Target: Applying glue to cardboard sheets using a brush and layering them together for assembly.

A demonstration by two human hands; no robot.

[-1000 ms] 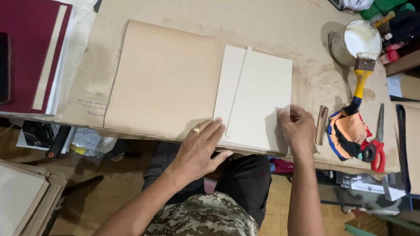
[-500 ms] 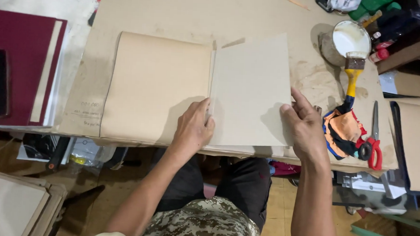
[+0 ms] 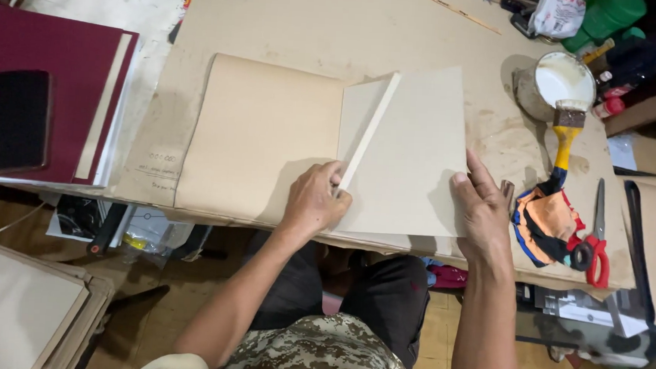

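Fingers of the left hand (image 3: 314, 200) curl around the narrow board strip's (image 3: 368, 130) near end; the right hand (image 3: 480, 207) lies flat, fingers spread, on the grey board (image 3: 415, 159).

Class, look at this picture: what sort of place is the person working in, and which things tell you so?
Probably a bookbinding or craft workshop: a pot of white glue with a brush, red-handled scissors, and grey boards under both hands on a stained worktable.
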